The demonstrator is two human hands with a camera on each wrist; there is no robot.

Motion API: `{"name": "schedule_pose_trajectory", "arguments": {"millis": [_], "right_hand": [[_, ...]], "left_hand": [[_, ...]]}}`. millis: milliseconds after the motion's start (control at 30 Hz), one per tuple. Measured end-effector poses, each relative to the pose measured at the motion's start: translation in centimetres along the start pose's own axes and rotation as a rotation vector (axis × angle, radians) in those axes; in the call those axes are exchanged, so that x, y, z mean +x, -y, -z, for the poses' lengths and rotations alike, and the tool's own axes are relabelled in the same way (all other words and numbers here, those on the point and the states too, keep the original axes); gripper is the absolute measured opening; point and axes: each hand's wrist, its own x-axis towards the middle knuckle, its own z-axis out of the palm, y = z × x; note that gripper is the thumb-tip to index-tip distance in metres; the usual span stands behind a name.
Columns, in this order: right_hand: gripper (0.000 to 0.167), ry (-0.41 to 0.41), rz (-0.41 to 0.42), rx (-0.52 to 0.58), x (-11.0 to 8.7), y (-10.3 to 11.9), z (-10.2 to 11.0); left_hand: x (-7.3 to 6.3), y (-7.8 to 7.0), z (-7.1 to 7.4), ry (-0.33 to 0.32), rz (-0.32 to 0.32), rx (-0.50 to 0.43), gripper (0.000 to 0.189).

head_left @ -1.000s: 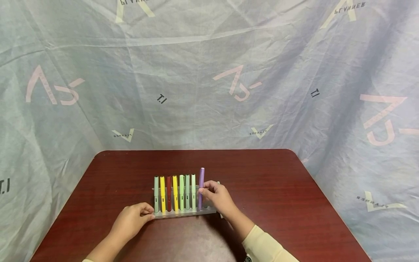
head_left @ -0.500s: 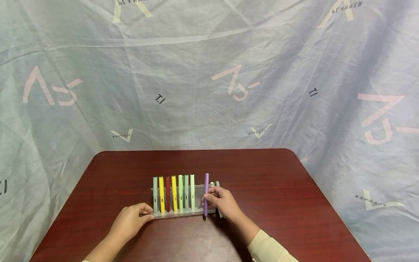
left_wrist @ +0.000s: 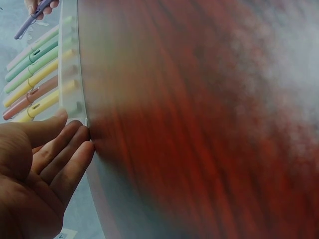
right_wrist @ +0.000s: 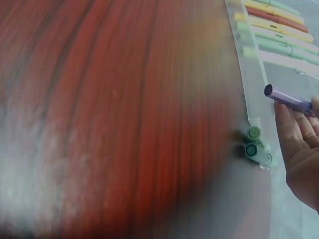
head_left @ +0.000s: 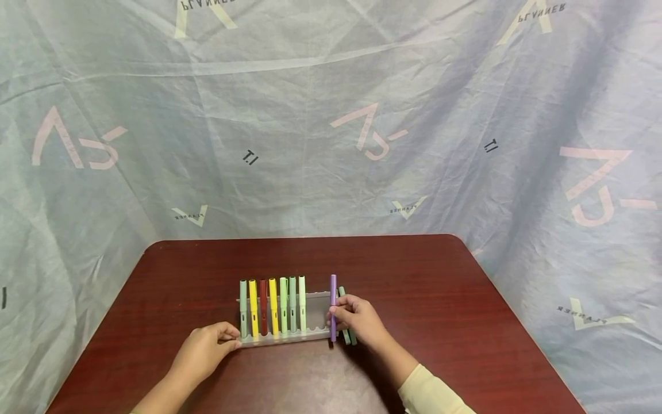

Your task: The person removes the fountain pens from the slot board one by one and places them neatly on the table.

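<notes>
A clear pen rack (head_left: 316, 310) stands on the table, with a row of several upright pens from its left end past its middle: grey-green, yellow (head_left: 254, 316), dark red (head_left: 264, 316) and pale green (head_left: 302, 310). My left hand (head_left: 204, 351) grips the rack's left front corner between thumb and fingers. A purple pen (head_left: 333, 290) is held upright by my right hand (head_left: 362, 322), pinched between thumb and fingers, in front of the rack's right end. In the right wrist view its lower end (right_wrist: 269, 90) points past the rack's front edge.
Two green pens (right_wrist: 253, 133) lie side by side against the rack's right end, partly behind my right hand in the head view. The dark red wooden table (head_left: 439, 287) reaches back to a grey printed cloth (head_left: 289, 144) that hangs around it.
My right hand has drawn the purple pen out of its place beside the pale green pen and moved it right and toward me. The left hand stays at the rack's corner.
</notes>
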Motion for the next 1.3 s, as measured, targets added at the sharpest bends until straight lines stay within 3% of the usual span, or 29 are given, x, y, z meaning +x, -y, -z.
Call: {"name": "schedule_pose_trajectory", "arguments": {"millis": [267, 533, 700, 967, 1300], "right_hand": [[0.028, 0.008, 0.001, -0.016, -0.2, 0.4, 1.5], [0.026, -0.128, -0.064, -0.114, -0.2, 0.6, 4.1], [0.022, -0.171, -0.113, -0.184, -0.2, -0.1, 5.1], [0.018, -0.179, -0.178, -0.267, 0.1, -1.8, 5.2], [0.015, -0.155, -0.21, -0.418, 0.3, -1.0, 4.7]], "left_hand": [[-0.1, 0.2, 0.1, 0.017, 0.006, -0.008, 0.011], [-0.1, 0.3, 0.1, 0.007, -0.01, 0.008, 0.011], [-0.1, 0.2, 0.1, 0.009, -0.007, 0.008, 0.011], [0.0, 0.1, 0.1, 0.012, -0.013, 0.016, 0.011], [0.1, 0.0, 0.2, 0.018, -0.006, 0.009, 0.011]]}}
